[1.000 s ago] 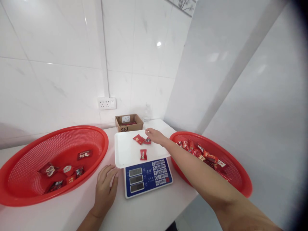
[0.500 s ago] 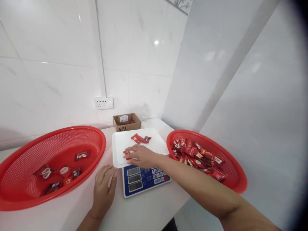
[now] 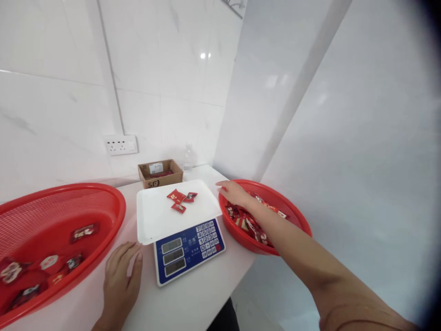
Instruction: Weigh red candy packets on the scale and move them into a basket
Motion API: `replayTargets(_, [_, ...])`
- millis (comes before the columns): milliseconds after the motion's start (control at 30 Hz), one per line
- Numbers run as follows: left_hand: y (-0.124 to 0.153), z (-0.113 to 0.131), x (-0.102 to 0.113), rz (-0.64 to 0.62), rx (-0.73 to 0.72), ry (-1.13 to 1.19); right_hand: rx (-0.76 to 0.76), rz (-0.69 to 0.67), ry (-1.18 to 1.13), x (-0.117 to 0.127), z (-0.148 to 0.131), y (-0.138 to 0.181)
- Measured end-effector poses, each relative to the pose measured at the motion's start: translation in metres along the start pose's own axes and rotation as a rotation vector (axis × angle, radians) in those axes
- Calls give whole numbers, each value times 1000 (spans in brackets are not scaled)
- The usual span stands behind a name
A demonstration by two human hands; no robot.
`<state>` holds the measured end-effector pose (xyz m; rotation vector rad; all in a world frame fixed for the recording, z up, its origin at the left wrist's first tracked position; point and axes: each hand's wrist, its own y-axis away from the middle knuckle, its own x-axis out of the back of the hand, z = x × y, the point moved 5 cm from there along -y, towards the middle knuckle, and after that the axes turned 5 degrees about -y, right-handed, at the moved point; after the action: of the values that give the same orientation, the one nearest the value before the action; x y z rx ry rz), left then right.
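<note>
A blue electronic scale [image 3: 188, 250] with a white weighing tray [image 3: 155, 220] stands on the white counter. Three red wrapped candies [image 3: 181, 198] lie close together on the tray's far side. My right hand [image 3: 234, 193] reaches over the left rim of the right red basket [image 3: 296, 216], fingers stretched above the heap of red candies [image 3: 246, 223]; I see nothing held in it. My left hand [image 3: 121, 280] rests flat on the counter, fingers spread, just left of the scale.
A large red mesh basket [image 3: 62, 202] at the left holds several wrapped candies [image 3: 51, 262]. A small cardboard box [image 3: 160, 172] sits behind the scale against the tiled wall, below a wall socket [image 3: 120, 145]. The counter edge runs close under the right basket.
My right hand pushed one candy up to the other two on the tray, then moved right to the candy basket. The view has swung to the right. The left hand stayed flat.
</note>
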<state>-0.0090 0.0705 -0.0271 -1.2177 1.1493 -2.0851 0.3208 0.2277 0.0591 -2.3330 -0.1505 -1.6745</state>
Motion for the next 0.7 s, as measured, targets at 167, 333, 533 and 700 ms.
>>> replayTargets(167, [-1,1,-4,-19,12,-9,-307,-155,141,-1,92,44])
replayTargets(333, [-1,1,-5,-24,38,-19,-394,-116,172,-12,116,61])
replayTargets(533, [1,-2,-5,-34,43,-30,-379,1,38,3,117,47])
replayTargets(700, [1,-2,-6,-29,45,-7,-289,59,-107,14,95,37])
